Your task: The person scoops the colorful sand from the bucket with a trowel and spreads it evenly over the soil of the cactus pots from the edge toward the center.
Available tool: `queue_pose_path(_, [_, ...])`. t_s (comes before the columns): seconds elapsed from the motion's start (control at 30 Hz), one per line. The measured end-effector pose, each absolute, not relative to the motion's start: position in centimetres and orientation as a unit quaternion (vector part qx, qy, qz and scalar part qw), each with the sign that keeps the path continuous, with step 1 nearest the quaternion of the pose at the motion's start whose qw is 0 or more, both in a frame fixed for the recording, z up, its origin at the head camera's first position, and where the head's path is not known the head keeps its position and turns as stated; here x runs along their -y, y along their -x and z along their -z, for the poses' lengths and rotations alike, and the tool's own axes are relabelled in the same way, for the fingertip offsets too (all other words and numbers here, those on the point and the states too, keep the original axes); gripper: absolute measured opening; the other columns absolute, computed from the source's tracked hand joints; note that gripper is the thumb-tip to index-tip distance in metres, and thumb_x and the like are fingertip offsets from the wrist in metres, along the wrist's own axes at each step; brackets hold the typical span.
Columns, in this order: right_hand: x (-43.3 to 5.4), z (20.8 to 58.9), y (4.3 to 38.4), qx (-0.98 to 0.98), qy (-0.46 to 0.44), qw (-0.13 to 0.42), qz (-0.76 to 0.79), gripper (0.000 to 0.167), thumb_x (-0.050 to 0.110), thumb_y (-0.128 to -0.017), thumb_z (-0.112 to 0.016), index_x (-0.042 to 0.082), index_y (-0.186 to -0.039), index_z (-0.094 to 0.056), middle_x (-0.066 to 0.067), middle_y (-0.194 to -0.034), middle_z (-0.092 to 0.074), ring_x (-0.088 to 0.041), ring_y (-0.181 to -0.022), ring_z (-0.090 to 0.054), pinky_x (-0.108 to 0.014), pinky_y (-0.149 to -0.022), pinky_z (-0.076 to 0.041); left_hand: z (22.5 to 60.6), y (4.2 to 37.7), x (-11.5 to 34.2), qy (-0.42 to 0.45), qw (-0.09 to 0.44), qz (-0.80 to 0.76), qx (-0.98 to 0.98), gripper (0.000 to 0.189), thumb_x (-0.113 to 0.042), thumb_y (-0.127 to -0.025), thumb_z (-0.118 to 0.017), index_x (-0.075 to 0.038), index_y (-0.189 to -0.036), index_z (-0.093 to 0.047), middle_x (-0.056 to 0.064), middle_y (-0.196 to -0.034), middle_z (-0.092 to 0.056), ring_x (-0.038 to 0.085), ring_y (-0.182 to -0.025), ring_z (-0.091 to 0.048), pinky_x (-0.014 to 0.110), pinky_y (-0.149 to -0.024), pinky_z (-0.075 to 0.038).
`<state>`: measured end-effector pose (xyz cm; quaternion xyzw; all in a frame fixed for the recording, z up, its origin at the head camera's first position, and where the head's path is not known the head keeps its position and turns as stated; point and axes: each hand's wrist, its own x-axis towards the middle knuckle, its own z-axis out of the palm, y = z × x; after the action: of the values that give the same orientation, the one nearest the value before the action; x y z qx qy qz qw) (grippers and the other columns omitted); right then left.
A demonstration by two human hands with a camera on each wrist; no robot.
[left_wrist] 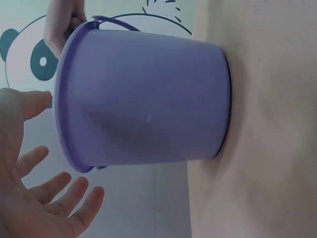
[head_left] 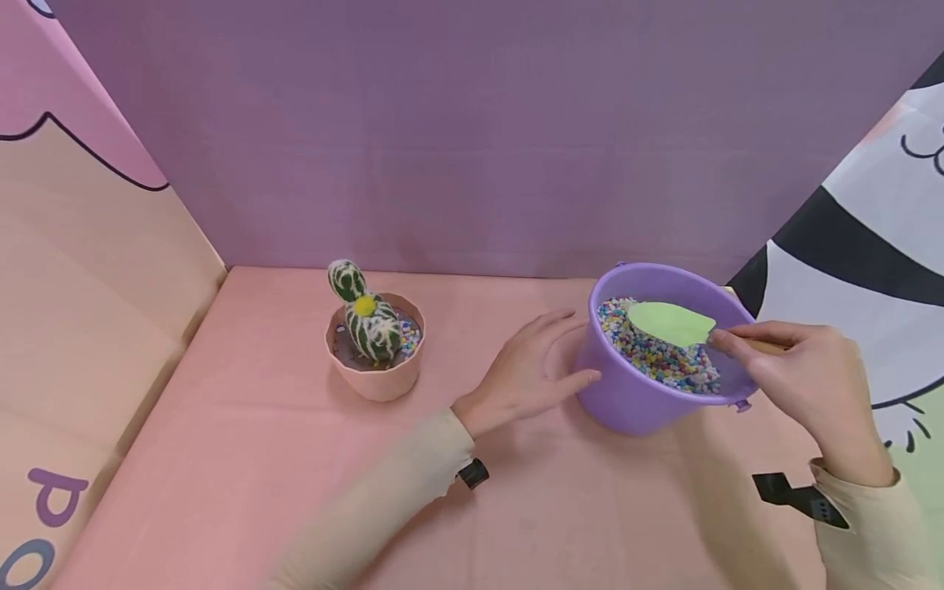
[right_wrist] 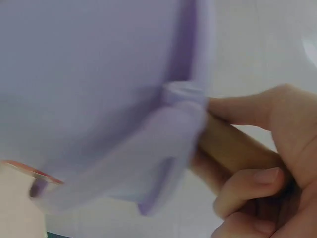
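Note:
A purple bucket [head_left: 627, 401] holds small multicoloured pebbles [head_left: 664, 365]. My right hand [head_left: 811, 369] grips the wooden handle [right_wrist: 237, 148] of a small trowel, whose light green blade [head_left: 671, 324] is over the pebbles inside the bucket's rim. In the right wrist view the bucket's side and handle hide the blade. My left hand [head_left: 527, 369] is beside the bucket's left side, fingers spread and thumb toward the wall. The left wrist view shows those fingers [left_wrist: 54, 188] extended near the rim, holding nothing.
Left of my left hand stands a pink pot [head_left: 379, 381] with a toy-like cactus [head_left: 372, 328] and some coloured pebbles. A purple wall [head_left: 472, 139] rises behind the pink tabletop [head_left: 243, 434]. Printed panels flank both sides.

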<state>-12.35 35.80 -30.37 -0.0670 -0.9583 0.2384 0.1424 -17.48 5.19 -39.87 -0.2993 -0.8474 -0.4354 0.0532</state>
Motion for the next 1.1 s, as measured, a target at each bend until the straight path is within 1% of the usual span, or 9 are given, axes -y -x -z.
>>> queue_pose_path(0.1, [-35.9, 29.7, 11.7, 0.97, 0.066, 0.12, -0.199, 0.044, 0.054, -0.089, -0.082, 0.016, -0.111, -0.086, 0.029, -0.077, -0.076, 0.026, -0.074, -0.044, -0.021, -0.058, -0.043, 40.0, 17.5, -6.1, 0.312, 0.058, 0.433, 0.844, 0.067, -0.051, -0.095, -0.076, -0.028, -0.155, -0.057, -0.001, -0.17, -0.043, 0.019, -0.156, -0.042, 0.05, -0.123, -0.043])
queue_pose_path(0.2, [-36.0, 29.4, 11.3, 0.978, 0.059, 0.106, -0.167, 0.044, 0.056, -0.089, -0.081, 0.019, -0.112, -0.086, 0.003, -0.088, -0.084, 0.02, -0.075, -0.049, -0.026, -0.056, -0.042, 40.4, 17.5, -6.7, 0.321, 0.072, 0.433, 0.839, 0.063, -0.052, -0.096, -0.075, -0.026, -0.152, -0.06, -0.003, -0.173, -0.038, 0.02, -0.156, -0.043, 0.048, -0.121, -0.044])
queue_pose_path(0.3, [-35.7, 29.3, 11.4, 0.982, 0.052, 0.091, -0.158, 0.043, 0.055, -0.09, -0.079, 0.018, -0.111, -0.086, -0.004, -0.092, -0.084, -0.004, -0.079, -0.065, -0.027, -0.057, -0.042, 40.7, 17.5, -6.9, 0.322, 0.09, 0.436, 0.836, 0.06, -0.051, -0.098, -0.074, -0.023, -0.15, -0.062, -0.004, -0.173, -0.037, 0.017, -0.155, -0.043, 0.043, -0.122, -0.044])
queue_pose_path(0.4, [-34.9, 30.0, 12.1, 0.983, 0.034, 0.089, -0.156, 0.041, 0.051, -0.092, -0.077, 0.015, -0.108, -0.086, -0.007, -0.088, -0.083, -0.03, -0.081, -0.072, -0.03, -0.056, -0.042, 40.6, 17.6, -7.0, 0.327, 0.1, 0.441, 0.83, 0.058, -0.049, -0.098, -0.074, -0.02, -0.148, -0.064, -0.001, -0.172, -0.039, 0.016, -0.155, -0.043, 0.041, -0.124, -0.042])
queue_pose_path(0.47, [-34.1, 30.9, 12.9, 0.981, 0.022, 0.103, -0.16, 0.038, 0.047, -0.092, -0.078, 0.013, -0.106, -0.086, -0.01, -0.086, -0.083, -0.036, -0.078, -0.072, -0.031, -0.054, -0.042, 40.4, 17.7, -6.9, 0.328, 0.101, 0.444, 0.827, 0.058, -0.049, -0.098, -0.074, -0.019, -0.147, -0.064, -0.001, -0.172, -0.04, 0.014, -0.155, -0.044, 0.04, -0.124, -0.042])
queue_pose_path(0.57, [-32.8, 32.5, 13.9, 0.976, 0.01, 0.137, -0.17, 0.034, 0.043, -0.092, -0.078, 0.011, -0.103, -0.087, -0.012, -0.082, -0.082, -0.034, -0.067, -0.071, -0.033, -0.049, -0.041, 40.0, 17.7, -6.8, 0.329, 0.101, 0.444, 0.827, 0.059, -0.05, -0.096, -0.076, -0.019, -0.145, -0.066, 0.0, -0.171, -0.04, 0.013, -0.152, -0.048, 0.038, -0.121, -0.046])
queue_pose_path(0.73, [-31.9, 33.6, 14.5, 0.967, 0.002, 0.178, -0.184, 0.029, 0.038, -0.091, -0.08, 0.011, -0.099, -0.087, -0.012, -0.079, -0.081, -0.03, -0.061, -0.069, -0.033, -0.048, -0.039, 39.3, 17.6, -6.6, 0.331, 0.097, 0.418, 0.841, 0.061, -0.053, -0.096, -0.075, -0.021, -0.146, -0.065, 0.0, -0.171, -0.04, 0.016, -0.149, -0.053, 0.038, -0.12, -0.046])
queue_pose_path(0.97, [-32.5, 33.2, 14.3, 0.968, 0.006, 0.154, -0.198, 0.029, 0.04, -0.092, -0.08, 0.014, -0.103, -0.087, -0.011, -0.089, -0.083, -0.035, -0.08, -0.073, -0.031, -0.057, -0.044, 38.5, 17.8, -7.0, 0.328, 0.107, 0.405, 0.847, 0.058, -0.055, -0.095, -0.075, -0.022, -0.142, -0.07, 0.003, -0.167, -0.046, 0.017, -0.147, -0.056, 0.037, -0.122, -0.043])
queue_pose_path(1.1, [-32.3, 33.3, 14.0, 0.966, 0.01, 0.16, -0.204, 0.028, 0.038, -0.091, -0.081, 0.013, -0.101, -0.088, -0.011, -0.087, -0.083, -0.029, -0.075, -0.073, -0.029, -0.055, -0.044, 38.4, 17.7, -7.1, 0.318, 0.107, 0.405, 0.85, 0.056, -0.055, -0.095, -0.076, -0.023, -0.14, -0.072, 0.003, -0.165, -0.05, 0.019, -0.144, -0.058, 0.037, -0.119, -0.047])
